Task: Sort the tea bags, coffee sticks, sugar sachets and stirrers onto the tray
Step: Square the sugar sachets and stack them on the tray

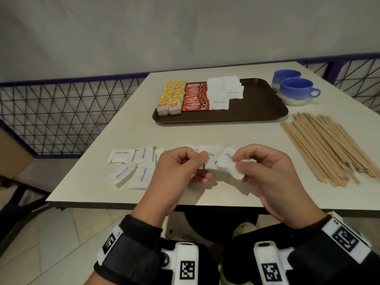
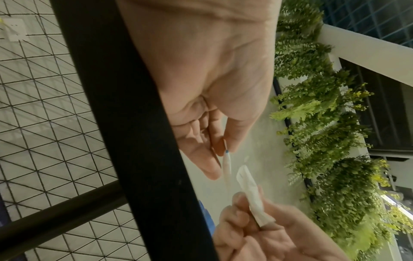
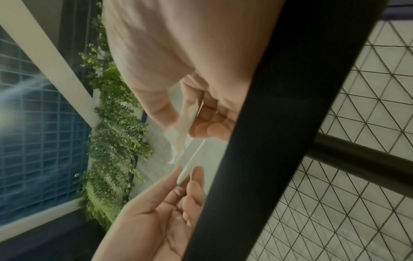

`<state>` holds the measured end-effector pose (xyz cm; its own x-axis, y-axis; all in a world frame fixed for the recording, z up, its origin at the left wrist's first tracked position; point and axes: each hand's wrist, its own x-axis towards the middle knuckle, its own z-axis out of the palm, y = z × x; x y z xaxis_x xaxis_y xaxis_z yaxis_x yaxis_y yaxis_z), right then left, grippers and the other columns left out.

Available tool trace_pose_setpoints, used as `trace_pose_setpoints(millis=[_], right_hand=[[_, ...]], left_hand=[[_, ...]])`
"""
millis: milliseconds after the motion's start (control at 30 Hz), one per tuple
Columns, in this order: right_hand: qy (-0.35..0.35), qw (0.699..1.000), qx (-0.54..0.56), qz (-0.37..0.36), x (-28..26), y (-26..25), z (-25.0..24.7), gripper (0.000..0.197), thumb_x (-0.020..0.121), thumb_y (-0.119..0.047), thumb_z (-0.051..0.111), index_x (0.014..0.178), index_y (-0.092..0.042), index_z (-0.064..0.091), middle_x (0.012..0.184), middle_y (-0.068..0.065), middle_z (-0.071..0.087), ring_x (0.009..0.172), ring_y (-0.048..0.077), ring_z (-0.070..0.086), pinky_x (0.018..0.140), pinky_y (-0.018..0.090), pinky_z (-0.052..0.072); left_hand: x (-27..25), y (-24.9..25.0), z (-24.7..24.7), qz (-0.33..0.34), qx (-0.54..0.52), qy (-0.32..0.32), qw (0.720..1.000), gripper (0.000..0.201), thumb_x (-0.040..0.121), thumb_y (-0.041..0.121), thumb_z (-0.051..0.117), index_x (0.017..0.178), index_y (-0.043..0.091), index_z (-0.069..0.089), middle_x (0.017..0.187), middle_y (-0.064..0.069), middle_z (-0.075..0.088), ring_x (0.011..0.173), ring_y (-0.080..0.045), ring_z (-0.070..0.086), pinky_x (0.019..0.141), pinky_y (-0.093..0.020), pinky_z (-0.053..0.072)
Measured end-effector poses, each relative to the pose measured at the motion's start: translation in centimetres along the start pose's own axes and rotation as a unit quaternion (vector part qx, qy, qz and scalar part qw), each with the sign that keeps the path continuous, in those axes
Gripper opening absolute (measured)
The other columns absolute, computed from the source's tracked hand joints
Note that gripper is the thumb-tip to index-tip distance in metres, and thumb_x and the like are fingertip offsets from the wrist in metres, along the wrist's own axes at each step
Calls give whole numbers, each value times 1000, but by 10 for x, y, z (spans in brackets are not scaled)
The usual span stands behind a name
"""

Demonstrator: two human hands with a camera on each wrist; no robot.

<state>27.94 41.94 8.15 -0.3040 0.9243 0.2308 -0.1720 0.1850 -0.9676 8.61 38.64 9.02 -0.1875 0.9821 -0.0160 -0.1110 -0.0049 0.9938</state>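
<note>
Head view: above the near edge of the white table [image 1: 226, 132], the left hand [image 1: 176, 171] pinches a flat sugar sachet [image 1: 210, 159] between thumb and fingers, and the right hand [image 1: 265, 171] pinches a second, crumpled sachet [image 1: 230, 167]; the two sachets sit just beside each other. Loose sugar sachets [image 1: 131, 165] lie on the table left of the hands. On the brown tray [image 1: 263, 105] stand, left to right, rows of yellow-tagged tea bags [image 1: 170, 97], red coffee sticks [image 1: 195, 97] and white sugar sachets [image 1: 224, 93]. A heap of wooden stirrers [image 1: 329, 149] lies on the table to the right, near two blue cups [image 1: 296, 89].

Left wrist view: the left hand's fingers [image 2: 201, 159] grasp a sachet seen edge-on [image 2: 227, 169]; the right hand [image 2: 268, 234] grips the crumpled one [image 2: 252, 194].

Right wrist view: the right hand's thumb and fingers [image 3: 210, 128] clamp the crumpled sachet [image 3: 183, 139]; the left hand [image 3: 156, 220] pinches the edge-on sachet [image 3: 190, 167]
</note>
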Motion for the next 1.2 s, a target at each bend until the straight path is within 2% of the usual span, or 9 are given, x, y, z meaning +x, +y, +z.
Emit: trace_pose_setpoints(millis=[67,167,367,467,567,667,833,1000,1200], right_hand=[[-4,998,-55,-12,0,4,3,31,87,5,72,81,-24,76,83,-6,71,60,9,57,57,21,46],[-18,996,-80,-20,0,7,5,32,87,3,75,91,-28,73,94,-8,72,67,7,61,60,22,49],[-5,997,-81,-15,1,9,6,30,86,0,78,96,-28,72,98,-4,73,78,19,66,69,46,58],[23,997,-74,2,2,11,7,40,85,-6,80,108,-35,68,107,-7,66,86,21,70,71,47,62],[49,994,-90,33,4,12,9,40,87,-19,81,120,-33,63,107,-7,65,82,20,70,66,38,59],[7,996,-79,33,5,11,11,16,94,-26,73,109,-23,74,86,0,74,67,17,66,63,35,54],[20,998,-51,33,7,13,7,13,93,-26,73,83,-19,77,64,7,67,60,28,64,61,39,52],[26,998,-30,41,6,13,6,15,91,-28,73,83,-16,78,61,14,65,54,31,60,60,40,50],[38,998,-31,41,6,12,7,18,89,-33,73,85,-16,78,59,17,64,49,31,56,56,38,49]], left_hand=[[-1,-2,0,6,16,-12,1000,35,95,13,68,85,-18,56,78,-29,62,56,-26,66,68,-47,62],[-2,-2,0,17,28,-20,999,35,93,16,70,85,-16,57,74,-28,63,60,-29,69,58,-32,57],[-3,-2,-1,27,67,-36,997,34,78,26,81,92,-2,70,76,-20,74,69,-29,74,62,-30,57],[-2,-4,-2,27,50,-34,998,25,84,13,79,95,-7,69,82,-28,74,69,-33,72,67,-39,61],[-2,-3,-4,22,10,-34,999,32,87,6,75,99,-19,59,81,-37,69,66,-37,71,66,-46,62],[-3,-1,-4,22,-5,-33,999,32,87,6,74,98,-19,58,81,-40,66,62,-31,71,69,-53,63],[-2,-1,-3,15,-8,-34,999,25,89,16,70,88,-9,65,75,-38,59,59,-28,71,59,-32,61],[-2,0,-5,1,-25,-49,998,20,85,16,71,84,-3,65,74,-27,60,60,-30,71,55,-30,59],[-1,0,-6,-8,-30,-57,998,8,92,1,66,89,-5,62,77,-26,55,59,-29,70,53,-27,56]])
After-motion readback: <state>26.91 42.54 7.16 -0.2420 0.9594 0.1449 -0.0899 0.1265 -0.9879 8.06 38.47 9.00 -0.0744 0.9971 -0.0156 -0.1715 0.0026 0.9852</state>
